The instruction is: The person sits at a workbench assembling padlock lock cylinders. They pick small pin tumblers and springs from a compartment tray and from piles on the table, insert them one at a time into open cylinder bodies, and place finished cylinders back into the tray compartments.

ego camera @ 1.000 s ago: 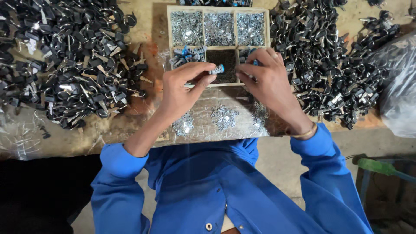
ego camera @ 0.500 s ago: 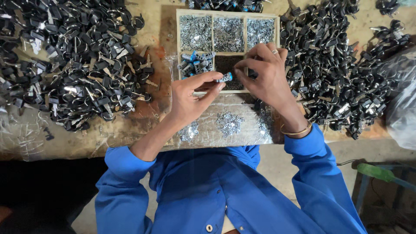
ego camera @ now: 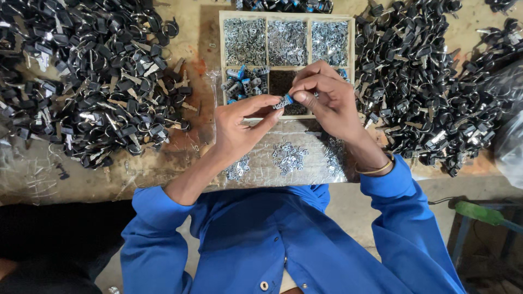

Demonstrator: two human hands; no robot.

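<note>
Above the divided tray (ego camera: 221, 60): small blue-tipped metal part (ego camera: 284, 101), lying crosswise, pinched between left hand (ego camera: 239, 128) and right hand (ego camera: 327, 100) fingers.

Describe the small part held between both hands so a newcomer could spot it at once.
Find the compartmented wooden tray at the bench's top centre. Just in front of it, the left hand and right hand meet, fingers pinching a small silver-and-blue cylinder, lifted clear of the trayed ones.

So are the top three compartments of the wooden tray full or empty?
Full. All three top compartments of the wooden tray hold heaps of small silvery metal parts reaching nearly to the dividers.
</note>
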